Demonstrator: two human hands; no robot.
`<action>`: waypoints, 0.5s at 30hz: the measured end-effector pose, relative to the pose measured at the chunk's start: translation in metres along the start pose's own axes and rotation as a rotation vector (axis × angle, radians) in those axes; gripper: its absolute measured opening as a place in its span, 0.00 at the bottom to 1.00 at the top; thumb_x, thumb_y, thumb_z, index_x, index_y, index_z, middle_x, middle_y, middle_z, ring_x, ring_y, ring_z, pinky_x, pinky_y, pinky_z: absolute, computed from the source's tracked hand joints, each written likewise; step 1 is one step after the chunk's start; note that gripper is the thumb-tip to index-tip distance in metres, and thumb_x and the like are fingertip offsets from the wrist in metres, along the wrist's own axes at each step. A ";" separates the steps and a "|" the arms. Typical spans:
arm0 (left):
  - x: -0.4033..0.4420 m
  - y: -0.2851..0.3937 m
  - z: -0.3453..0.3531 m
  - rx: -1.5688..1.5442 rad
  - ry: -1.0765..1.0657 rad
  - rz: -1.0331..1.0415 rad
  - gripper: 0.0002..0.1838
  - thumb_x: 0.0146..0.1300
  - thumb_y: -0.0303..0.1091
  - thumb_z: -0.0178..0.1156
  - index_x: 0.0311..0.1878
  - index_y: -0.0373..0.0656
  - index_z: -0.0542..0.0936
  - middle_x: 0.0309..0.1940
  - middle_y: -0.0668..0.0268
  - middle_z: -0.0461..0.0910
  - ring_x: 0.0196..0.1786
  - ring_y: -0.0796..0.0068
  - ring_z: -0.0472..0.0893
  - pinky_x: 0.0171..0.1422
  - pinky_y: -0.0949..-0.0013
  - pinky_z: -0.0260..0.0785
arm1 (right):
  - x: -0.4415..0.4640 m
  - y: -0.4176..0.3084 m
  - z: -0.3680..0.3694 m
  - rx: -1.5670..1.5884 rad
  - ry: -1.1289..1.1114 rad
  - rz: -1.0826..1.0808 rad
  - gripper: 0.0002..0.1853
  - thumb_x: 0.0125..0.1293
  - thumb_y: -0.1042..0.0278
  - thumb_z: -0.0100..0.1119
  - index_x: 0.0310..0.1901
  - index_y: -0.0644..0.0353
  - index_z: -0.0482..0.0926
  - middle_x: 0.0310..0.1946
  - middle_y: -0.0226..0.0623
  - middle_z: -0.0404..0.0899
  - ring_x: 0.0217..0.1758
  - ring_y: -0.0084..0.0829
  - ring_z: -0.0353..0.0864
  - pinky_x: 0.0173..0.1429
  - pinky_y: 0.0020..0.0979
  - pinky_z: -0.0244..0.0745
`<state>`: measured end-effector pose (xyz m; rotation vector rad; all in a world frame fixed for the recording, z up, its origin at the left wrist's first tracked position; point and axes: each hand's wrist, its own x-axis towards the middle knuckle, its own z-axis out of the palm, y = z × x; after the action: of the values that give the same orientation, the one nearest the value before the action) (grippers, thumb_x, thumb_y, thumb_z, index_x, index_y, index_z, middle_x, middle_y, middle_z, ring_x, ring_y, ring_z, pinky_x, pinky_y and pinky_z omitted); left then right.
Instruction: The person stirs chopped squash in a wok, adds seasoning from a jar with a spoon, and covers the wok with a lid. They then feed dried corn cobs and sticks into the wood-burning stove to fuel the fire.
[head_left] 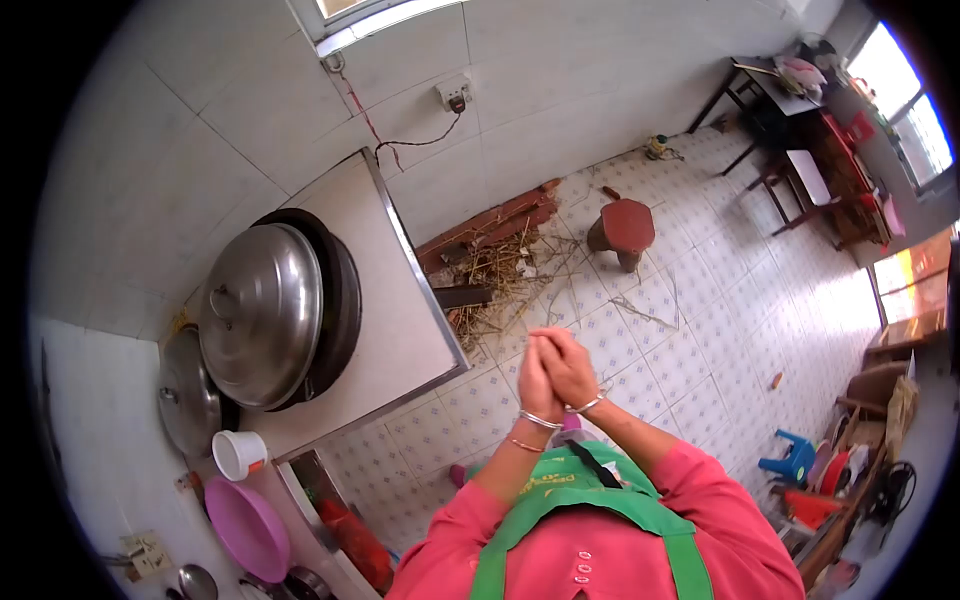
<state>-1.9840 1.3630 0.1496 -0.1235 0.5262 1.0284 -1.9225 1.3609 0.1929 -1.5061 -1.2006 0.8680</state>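
Note:
My left hand (536, 388) and my right hand (570, 372) are clasped together above the tiled floor, in front of my green apron (570, 482). The right hand folds over the left, with the fingers of both closed and pressed together. Their palms are hidden, so anything held between them cannot be made out. A bracelet (540, 420) circles the left wrist, and another bracelet (588, 403) is on the right. To the left of my hands stands a tiled stove counter (385, 310), carrying a large pot with a domed metal lid (262, 315).
Straw and sticks (505, 262) litter the floor beside the counter. Beyond is a red-brown stool (626, 228). A white tub (239, 455) and pink basin (247, 530) sit at left. A small blue stool (789, 457) and clutter line the right wall; tables stand far right.

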 end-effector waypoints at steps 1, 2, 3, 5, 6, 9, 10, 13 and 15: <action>0.013 -0.019 0.008 -0.010 0.015 0.020 0.17 0.71 0.46 0.45 0.48 0.44 0.74 0.42 0.68 0.74 0.46 0.73 0.74 0.51 0.71 0.69 | 0.009 0.009 -0.022 -0.011 0.033 0.036 0.10 0.66 0.68 0.50 0.43 0.63 0.77 0.33 0.41 0.80 0.35 0.33 0.79 0.41 0.30 0.73; 0.023 -0.037 0.012 0.192 0.054 0.122 0.17 0.70 0.45 0.44 0.49 0.43 0.73 0.42 0.65 0.75 0.45 0.71 0.74 0.50 0.70 0.69 | 0.016 0.015 -0.040 -0.007 0.005 0.046 0.10 0.66 0.68 0.50 0.43 0.63 0.77 0.33 0.41 0.80 0.35 0.33 0.79 0.41 0.30 0.73; 0.031 -0.051 0.014 0.399 0.097 0.219 0.17 0.70 0.43 0.44 0.50 0.42 0.73 0.42 0.63 0.76 0.45 0.69 0.75 0.50 0.69 0.69 | 0.022 0.019 -0.054 0.056 0.006 0.100 0.10 0.66 0.67 0.50 0.43 0.63 0.77 0.32 0.41 0.79 0.34 0.32 0.78 0.41 0.29 0.73; 0.055 -0.067 0.018 0.827 0.167 0.399 0.17 0.70 0.40 0.43 0.53 0.40 0.73 0.42 0.59 0.77 0.44 0.65 0.76 0.48 0.66 0.69 | 0.041 0.029 -0.069 0.127 -0.012 0.154 0.10 0.67 0.67 0.50 0.43 0.63 0.77 0.32 0.41 0.79 0.33 0.30 0.78 0.40 0.29 0.72; 0.066 -0.070 0.023 1.044 0.217 0.487 0.17 0.70 0.38 0.43 0.54 0.39 0.73 0.41 0.56 0.78 0.43 0.63 0.76 0.47 0.65 0.69 | 0.051 0.033 -0.071 0.098 -0.026 0.142 0.10 0.67 0.67 0.50 0.43 0.64 0.77 0.32 0.40 0.79 0.33 0.29 0.78 0.40 0.28 0.72; 0.096 -0.059 0.030 1.169 0.214 0.574 0.18 0.70 0.40 0.42 0.53 0.39 0.72 0.43 0.57 0.78 0.45 0.64 0.76 0.50 0.66 0.69 | 0.082 0.044 -0.070 0.052 -0.071 0.140 0.11 0.67 0.67 0.50 0.44 0.64 0.77 0.31 0.40 0.79 0.34 0.30 0.78 0.41 0.28 0.72; 0.106 -0.055 0.033 1.024 0.198 0.506 0.18 0.71 0.40 0.42 0.53 0.39 0.72 0.44 0.57 0.77 0.46 0.65 0.76 0.51 0.66 0.69 | 0.093 0.051 -0.066 0.054 -0.074 0.093 0.11 0.67 0.67 0.50 0.44 0.64 0.77 0.32 0.41 0.79 0.35 0.31 0.78 0.41 0.29 0.72; 0.143 -0.043 0.047 0.461 0.142 0.244 0.19 0.71 0.42 0.41 0.53 0.38 0.72 0.45 0.58 0.77 0.48 0.66 0.76 0.54 0.66 0.68 | 0.131 0.071 -0.063 0.035 -0.124 0.068 0.12 0.66 0.67 0.50 0.45 0.64 0.76 0.36 0.43 0.80 0.39 0.35 0.79 0.43 0.31 0.73; 0.171 -0.033 0.063 0.228 0.107 0.124 0.19 0.72 0.43 0.40 0.52 0.38 0.72 0.47 0.58 0.76 0.49 0.66 0.76 0.56 0.67 0.68 | 0.162 0.075 -0.064 -0.027 -0.143 0.088 0.12 0.66 0.67 0.51 0.46 0.64 0.76 0.39 0.45 0.80 0.41 0.37 0.79 0.45 0.32 0.73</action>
<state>-1.8650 1.5010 0.1186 0.0574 0.7527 1.0783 -1.8024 1.4987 0.1443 -1.5497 -1.2613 1.0359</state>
